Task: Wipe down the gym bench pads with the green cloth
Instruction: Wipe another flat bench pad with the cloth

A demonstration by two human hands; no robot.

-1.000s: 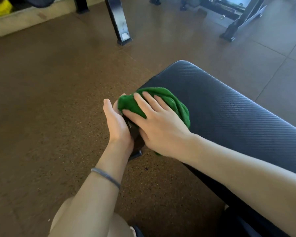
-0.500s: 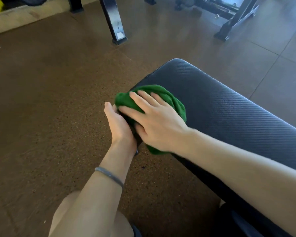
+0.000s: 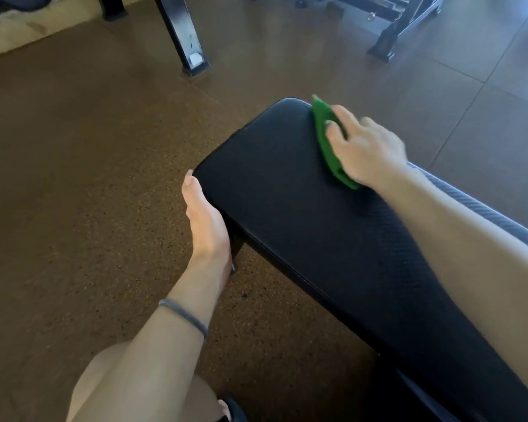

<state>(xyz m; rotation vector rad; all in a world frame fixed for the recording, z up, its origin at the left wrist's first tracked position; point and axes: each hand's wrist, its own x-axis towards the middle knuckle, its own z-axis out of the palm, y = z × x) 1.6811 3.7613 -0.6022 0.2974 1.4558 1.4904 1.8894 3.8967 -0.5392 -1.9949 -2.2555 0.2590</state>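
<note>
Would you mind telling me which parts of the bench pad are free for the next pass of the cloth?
The bench pad is bare between the left hand at its near-left edge and the green cloth. The far corner is crowded: the right hand presses the cloth there. The right forearm crosses the pad's right side.

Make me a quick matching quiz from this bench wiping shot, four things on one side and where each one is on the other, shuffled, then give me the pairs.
Things:
1. green cloth
2. left hand
3. right hand
4. grey band

Places:
A. round the left wrist
B. against the near side edge of the bench pad
C. on top of the cloth
D. on the pad's top near its far rounded end

Pairs: 1-D, 2-B, 3-C, 4-A
</note>
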